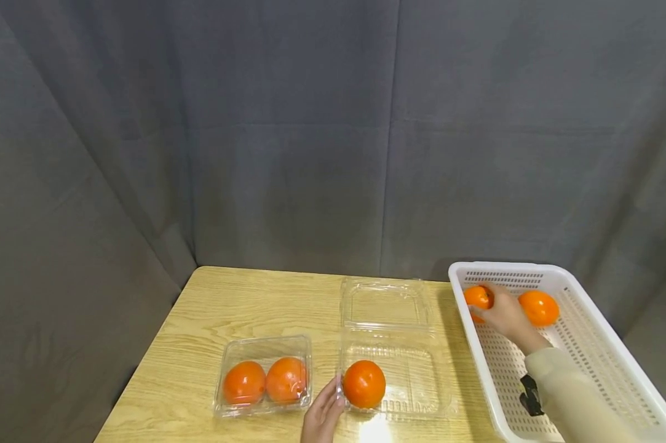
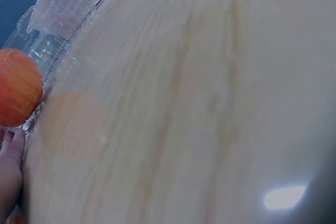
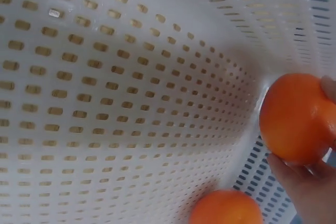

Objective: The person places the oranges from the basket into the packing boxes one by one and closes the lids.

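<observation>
In the head view, my right hand [image 1: 507, 312] reaches into the white plastic basket [image 1: 479, 363] and grips an orange [image 1: 478, 298] near its far left corner. The right wrist view shows the fingers around this orange [image 3: 296, 119]. A second orange [image 1: 539, 307] lies in the basket, to the right of that hand. My left hand [image 1: 324, 412] holds the left edge of an open clear plastic clamshell box [image 1: 412, 369], its lid [image 1: 385, 301] folded back. One orange [image 1: 364, 384] sits in the box's left side, beside the left fingertips.
On the left of the wooden table [image 1: 194, 344] stands a closed clear clamshell box [image 1: 263, 349] with two oranges [image 1: 244, 383] inside. A grey curtain [image 1: 288, 154] hangs behind the table. The basket stands along the right side.
</observation>
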Motion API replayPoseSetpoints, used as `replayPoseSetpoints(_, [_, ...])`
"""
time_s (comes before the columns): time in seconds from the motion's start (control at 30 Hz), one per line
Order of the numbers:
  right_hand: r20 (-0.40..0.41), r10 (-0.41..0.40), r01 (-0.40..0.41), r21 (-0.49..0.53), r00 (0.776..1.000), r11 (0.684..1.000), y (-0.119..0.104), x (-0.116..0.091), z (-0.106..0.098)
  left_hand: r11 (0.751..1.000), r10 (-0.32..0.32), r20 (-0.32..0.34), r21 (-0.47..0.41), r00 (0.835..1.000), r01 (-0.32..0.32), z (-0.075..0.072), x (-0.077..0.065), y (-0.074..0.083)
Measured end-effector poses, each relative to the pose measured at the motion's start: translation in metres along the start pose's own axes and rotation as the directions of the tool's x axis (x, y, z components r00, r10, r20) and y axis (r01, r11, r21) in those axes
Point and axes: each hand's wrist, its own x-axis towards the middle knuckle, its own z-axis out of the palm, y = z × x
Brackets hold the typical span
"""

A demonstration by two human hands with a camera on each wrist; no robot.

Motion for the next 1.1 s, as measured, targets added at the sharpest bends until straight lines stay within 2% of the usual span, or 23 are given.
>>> replayPoseSetpoints(0.27, [-0.09,0.016,-0.013,0.04,0.996,0.999,-0.015,-0.006,-0.013,1.0,-0.022,0.012,0.001,1.0,0.022,-0.001,-0.001,0.0])
replayPoseSetpoints(0.53, [-0.198,0.019,-0.005,0.073,0.98,0.997,-0.031,-0.016,-0.026,1.0,0.008,0.019,-0.02,1.0,-0.007,0.0,0.0,0.002])
replayPoseSetpoints(0.73, [-0.21,0.007,0.009,0.076,0.978,0.997,-0.043,-0.024,-0.037,1.0,0.015,0.011,-0.021,1.0,-0.015,-0.001,0.0,0.0])
replayPoseSetpoints(0.93, [-0.202,-0.024,0.045,0.096,0.979,0.994,-0.056,-0.036,-0.042,1.0,-0.019,0.017,-0.011,1.0,0.019,-0.002,0.0,-0.001])
replayPoseSetpoints(1.1, [-0.199,-0.097,0.118,0.096,0.975,0.988,-0.069,-0.046,-0.042,1.0,0.029,0.027,-0.009,0.999,-0.029,-0.003,0.001,-0.005])
